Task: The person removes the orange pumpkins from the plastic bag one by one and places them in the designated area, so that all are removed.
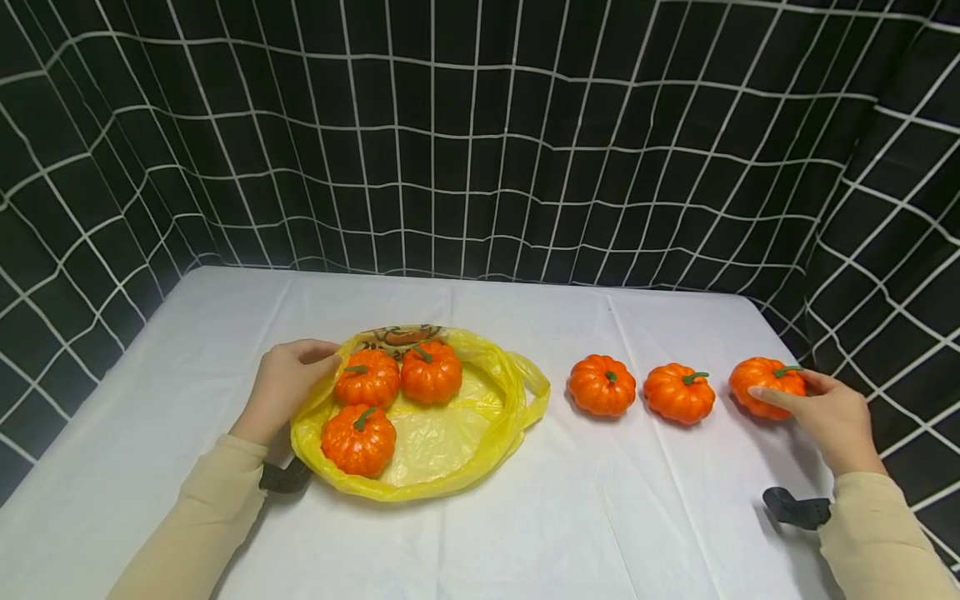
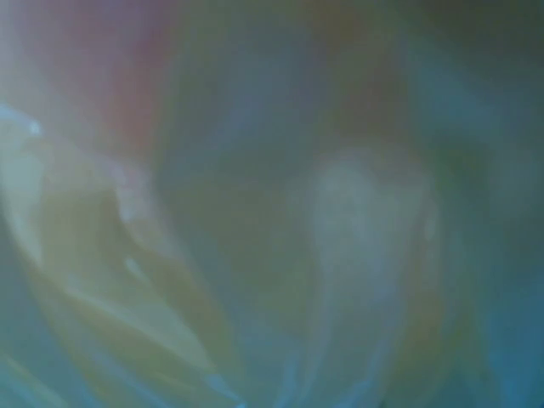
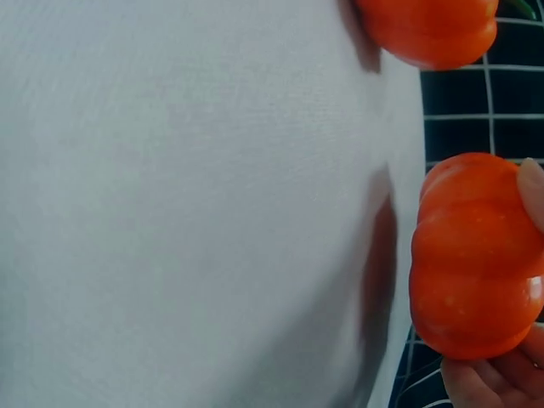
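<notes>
Yellow plastic bag (image 1: 450, 454): left rim was pinched by left hand (image 1: 287, 383), seemingly to keep it spread.
Rightmost pumpkin (image 1: 759, 379): was gripped by right hand (image 1: 838, 414), apparently for steadiness.
Loose pumpkins (image 1: 602, 386): two were set leftward.

The right hand (image 3: 500, 378) grips an orange pumpkin (image 3: 472, 259), apart from a second pumpkin (image 3: 435, 30) on the white cloth (image 3: 187, 187).

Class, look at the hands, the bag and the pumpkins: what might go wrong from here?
Smooth and rounded, the rightmost pumpkin might slip from the right hand that grips it. The yellow bag looks thin and soft, so its rim might fold inward if the left hand moves off its edge.
</notes>
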`<move>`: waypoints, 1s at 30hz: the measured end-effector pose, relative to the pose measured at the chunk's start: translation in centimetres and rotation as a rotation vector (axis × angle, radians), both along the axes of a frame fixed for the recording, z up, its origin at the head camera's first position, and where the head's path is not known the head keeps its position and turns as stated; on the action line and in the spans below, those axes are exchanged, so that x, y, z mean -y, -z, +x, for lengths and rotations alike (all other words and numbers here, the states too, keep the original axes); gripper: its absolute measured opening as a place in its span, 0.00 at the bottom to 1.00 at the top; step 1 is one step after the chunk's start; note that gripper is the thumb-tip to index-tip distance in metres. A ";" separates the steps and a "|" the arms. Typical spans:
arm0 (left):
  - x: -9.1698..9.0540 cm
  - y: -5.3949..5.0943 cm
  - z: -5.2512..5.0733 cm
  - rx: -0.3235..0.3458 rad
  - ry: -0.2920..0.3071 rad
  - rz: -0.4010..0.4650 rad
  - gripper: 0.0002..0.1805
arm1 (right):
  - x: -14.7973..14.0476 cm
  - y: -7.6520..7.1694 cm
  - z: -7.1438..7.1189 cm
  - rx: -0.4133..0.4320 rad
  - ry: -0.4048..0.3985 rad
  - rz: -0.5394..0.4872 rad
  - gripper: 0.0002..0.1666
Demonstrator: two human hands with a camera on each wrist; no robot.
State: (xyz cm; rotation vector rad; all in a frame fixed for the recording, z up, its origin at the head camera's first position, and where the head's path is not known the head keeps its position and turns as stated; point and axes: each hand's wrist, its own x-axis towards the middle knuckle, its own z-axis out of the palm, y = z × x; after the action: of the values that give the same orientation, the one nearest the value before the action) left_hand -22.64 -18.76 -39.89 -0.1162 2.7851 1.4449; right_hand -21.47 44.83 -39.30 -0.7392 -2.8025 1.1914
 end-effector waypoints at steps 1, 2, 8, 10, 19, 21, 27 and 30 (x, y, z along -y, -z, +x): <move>0.0 0.0 0.0 0.000 0.000 0.001 0.20 | 0.0 0.1 0.0 0.000 -0.002 0.007 0.59; 0.0 0.0 0.0 0.000 0.001 0.001 0.20 | 0.0 0.2 0.0 0.001 -0.003 0.014 0.58; 0.0 0.1 -0.1 -0.002 -0.002 -0.004 0.20 | -0.3 0.4 0.0 0.007 0.009 0.013 0.58; 0.0 0.1 0.0 -0.001 0.000 -0.002 0.20 | -0.3 0.5 -0.1 0.019 0.019 0.007 0.58; -0.1 -0.2 0.1 0.001 -0.005 0.005 0.21 | -0.2 0.8 -0.1 0.052 0.051 -0.016 0.59; -0.1 -0.3 0.1 0.000 -0.007 0.006 0.20 | -0.2 0.9 -0.1 0.053 0.049 -0.014 0.58; 0.0 -0.1 0.1 0.005 -0.003 -0.003 0.21 | -0.3 1.1 0.0 0.051 0.039 -0.013 0.59; 0.0 0.0 0.1 0.003 -0.004 -0.002 0.21 | -0.3 1.1 0.0 0.050 0.034 -0.016 0.58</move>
State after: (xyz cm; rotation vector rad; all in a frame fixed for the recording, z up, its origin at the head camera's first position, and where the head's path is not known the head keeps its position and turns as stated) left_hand -22.56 -18.77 -39.87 -0.1239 2.7855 1.4411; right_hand -21.46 45.16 -40.43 -0.8254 -2.8118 1.2087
